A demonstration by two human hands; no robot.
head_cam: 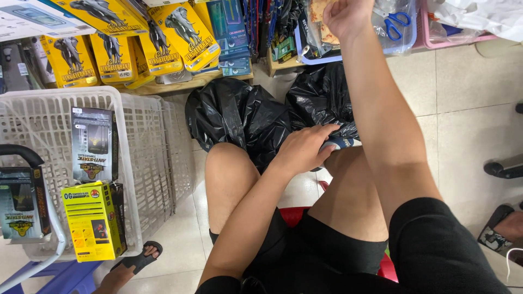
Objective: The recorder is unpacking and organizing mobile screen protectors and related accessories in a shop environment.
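The left hand lies palm down on a small blue-and-white object resting on the person's right knee — only its rounded end shows past the fingertips, so its kind cannot be told; it may be a roll of tape. It lies flat, just in front of two crumpled black plastic bags. The right hand is raised, fingers curled, at a clear plastic packet in a blue-rimmed tray.
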